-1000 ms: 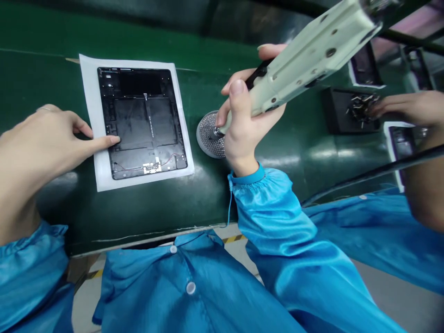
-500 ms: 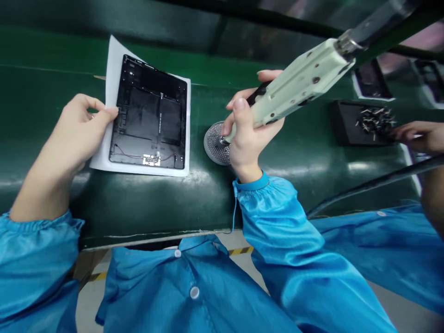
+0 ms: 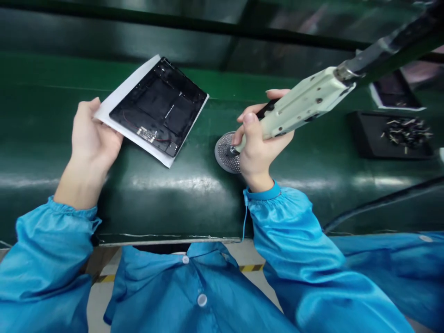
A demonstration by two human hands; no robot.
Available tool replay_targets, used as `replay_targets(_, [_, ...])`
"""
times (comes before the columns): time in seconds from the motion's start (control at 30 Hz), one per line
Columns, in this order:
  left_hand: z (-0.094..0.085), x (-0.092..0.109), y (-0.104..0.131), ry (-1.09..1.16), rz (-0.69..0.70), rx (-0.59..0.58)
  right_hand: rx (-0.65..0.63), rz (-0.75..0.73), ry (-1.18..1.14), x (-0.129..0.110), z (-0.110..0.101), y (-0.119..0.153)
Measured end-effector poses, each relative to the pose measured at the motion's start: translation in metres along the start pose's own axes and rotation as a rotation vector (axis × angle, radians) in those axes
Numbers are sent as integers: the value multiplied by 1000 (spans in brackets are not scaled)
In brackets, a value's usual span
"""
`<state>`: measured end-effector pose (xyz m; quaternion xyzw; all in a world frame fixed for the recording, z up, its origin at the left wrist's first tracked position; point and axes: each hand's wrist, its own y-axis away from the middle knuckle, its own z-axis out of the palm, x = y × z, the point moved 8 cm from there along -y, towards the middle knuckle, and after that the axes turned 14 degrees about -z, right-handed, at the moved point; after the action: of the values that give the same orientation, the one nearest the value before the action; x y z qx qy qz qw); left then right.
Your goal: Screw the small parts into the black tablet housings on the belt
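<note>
Between round metal dish (image 3: 225, 150) and left hand (image 3: 92, 148) pinching white paper (image 3: 120, 95) sits flat black panel (image 3: 161, 108); right hand (image 3: 260, 152)'s wrapped round pale-green driver (image 3: 305, 104).

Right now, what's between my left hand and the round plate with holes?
A flat black device on a white sheet, then some green table; the head view shows it.
</note>
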<state>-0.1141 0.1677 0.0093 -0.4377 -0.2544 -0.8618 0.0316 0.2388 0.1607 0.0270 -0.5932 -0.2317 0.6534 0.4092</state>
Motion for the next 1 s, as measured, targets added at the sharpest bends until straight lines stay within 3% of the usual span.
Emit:
replay_targets(0.1, [-5, -8, -8, 166, -43, -29, 9, -1, 21, 3, -1, 2])
replay_targets(0.3, [-7, -19, -15, -35, 42, -77, 34, -23, 40, 1, -2, -1])
replay_targets(0.47, [-17, -26, -20, -32, 36, -44, 16, 35, 65, -1, -1, -2])
replay_targets(0.73, [-10, -25, -6, 29, -26, -33, 3, 55, 67, -3, -2, -2])
replay_targets(0.87, [-5, -26, 0, 16, -122, -57, 1, 44, 96, -4, -2, -2])
replay_targets(1.0, [-8, -24, 1, 59, -129, 1, -4, 41, 73, -3, -2, -1])
